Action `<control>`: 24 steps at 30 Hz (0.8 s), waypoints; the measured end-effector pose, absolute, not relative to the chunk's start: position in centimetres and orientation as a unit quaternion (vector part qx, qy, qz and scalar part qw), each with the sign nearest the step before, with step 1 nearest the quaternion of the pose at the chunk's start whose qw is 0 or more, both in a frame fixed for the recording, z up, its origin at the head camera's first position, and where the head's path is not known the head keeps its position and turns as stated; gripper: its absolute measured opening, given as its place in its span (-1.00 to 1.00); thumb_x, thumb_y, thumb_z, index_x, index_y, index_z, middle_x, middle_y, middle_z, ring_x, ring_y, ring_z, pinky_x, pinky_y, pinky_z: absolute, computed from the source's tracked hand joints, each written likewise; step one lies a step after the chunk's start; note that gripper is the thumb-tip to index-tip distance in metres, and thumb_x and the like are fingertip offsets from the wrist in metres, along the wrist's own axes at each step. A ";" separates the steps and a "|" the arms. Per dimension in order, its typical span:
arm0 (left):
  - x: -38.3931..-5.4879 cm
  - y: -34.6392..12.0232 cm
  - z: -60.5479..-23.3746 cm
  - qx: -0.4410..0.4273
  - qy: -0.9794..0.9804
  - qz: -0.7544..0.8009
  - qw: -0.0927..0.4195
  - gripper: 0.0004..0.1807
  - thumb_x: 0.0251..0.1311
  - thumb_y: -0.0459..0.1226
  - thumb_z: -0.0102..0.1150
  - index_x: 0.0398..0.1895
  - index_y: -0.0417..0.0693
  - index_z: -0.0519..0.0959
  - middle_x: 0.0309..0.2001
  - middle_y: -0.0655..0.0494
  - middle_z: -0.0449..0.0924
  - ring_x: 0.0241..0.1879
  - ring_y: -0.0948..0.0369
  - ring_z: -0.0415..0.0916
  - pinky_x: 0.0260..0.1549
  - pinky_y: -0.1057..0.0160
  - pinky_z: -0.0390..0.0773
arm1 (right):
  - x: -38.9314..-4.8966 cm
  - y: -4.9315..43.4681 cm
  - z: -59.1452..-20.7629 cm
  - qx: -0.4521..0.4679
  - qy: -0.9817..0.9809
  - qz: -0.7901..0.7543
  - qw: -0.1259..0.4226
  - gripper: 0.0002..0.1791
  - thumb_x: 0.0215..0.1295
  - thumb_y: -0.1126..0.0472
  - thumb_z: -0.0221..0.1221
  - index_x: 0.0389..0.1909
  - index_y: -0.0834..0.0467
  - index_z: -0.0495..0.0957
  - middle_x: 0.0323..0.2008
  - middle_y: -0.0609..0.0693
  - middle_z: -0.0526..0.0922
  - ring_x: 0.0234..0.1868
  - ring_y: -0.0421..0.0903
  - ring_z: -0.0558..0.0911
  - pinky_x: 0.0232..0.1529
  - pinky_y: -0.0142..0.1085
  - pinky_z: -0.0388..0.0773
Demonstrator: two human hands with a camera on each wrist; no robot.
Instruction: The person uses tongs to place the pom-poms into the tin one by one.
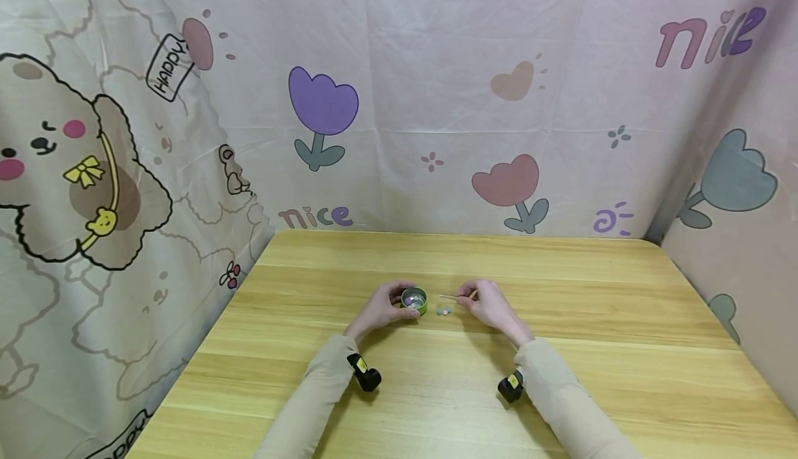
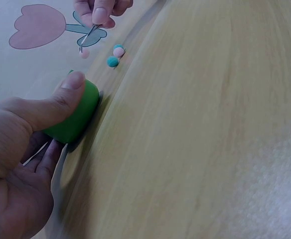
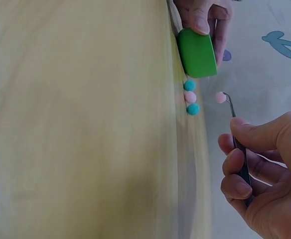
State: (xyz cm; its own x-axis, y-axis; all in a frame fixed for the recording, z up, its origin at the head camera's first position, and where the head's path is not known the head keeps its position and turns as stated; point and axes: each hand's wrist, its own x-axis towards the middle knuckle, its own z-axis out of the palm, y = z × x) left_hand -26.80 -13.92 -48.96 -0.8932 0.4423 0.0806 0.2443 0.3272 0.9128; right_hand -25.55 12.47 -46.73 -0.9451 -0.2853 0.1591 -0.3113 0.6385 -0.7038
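My left hand (image 1: 385, 304) grips a small round green tin (image 2: 83, 112) that stands on the table, thumb on the near side and fingers behind. Inside the tin, the head view shows a few pale and purple bits. Slim dark tweezers (image 3: 241, 162) with a bent tip are pinched in my right hand (image 1: 490, 304). At their tip hangs a pink pom-pom (image 3: 220, 97), raised off the table to the right of the tin. Just below it on the wood lie a teal pom-pom (image 3: 189, 85), a pink one (image 3: 190, 97) and another teal one (image 3: 193, 109).
The light wooden table (image 1: 436, 403) reaches back to a printed cloth (image 1: 405, 99) hung behind and along the sides. A black wrist camera (image 1: 364, 374) sits on the left sleeve, another camera (image 1: 512, 386) on the right.
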 end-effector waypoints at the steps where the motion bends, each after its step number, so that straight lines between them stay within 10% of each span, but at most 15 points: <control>1: -26.8 -13.9 -49.0 0.211 0.811 0.538 0.091 -0.32 0.08 -0.44 0.44 0.28 -0.42 0.41 0.20 -0.38 0.52 0.19 -0.23 0.54 0.29 -0.11 0.53 | -25.6 12.4 -46.7 0.164 -0.904 0.395 0.015 -0.96 0.29 0.35 0.28 -0.33 0.23 0.69 -0.39 0.05 0.72 -0.45 -0.23 0.56 -0.44 -0.48 0.49; 24: -27.0 -13.9 -49.0 0.211 0.812 0.538 0.087 -0.32 0.05 -0.42 0.47 0.27 -0.37 0.44 0.20 -0.31 0.55 0.18 -0.16 0.56 0.29 -0.04 0.55 | -25.5 10.1 -45.9 0.177 -0.896 0.406 0.020 -0.94 0.31 0.32 0.28 -0.35 0.22 0.69 -0.39 0.04 0.73 -0.43 -0.20 0.61 -0.40 -0.46 0.53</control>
State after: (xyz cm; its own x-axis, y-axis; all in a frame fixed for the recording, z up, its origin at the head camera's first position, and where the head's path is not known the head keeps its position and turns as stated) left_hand -26.98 -13.92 -49.02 -0.8961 0.4354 0.0860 0.2487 0.3322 0.9098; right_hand -25.52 10.09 -45.90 -0.9366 -0.3013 0.1789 -0.3331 0.6073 -0.7213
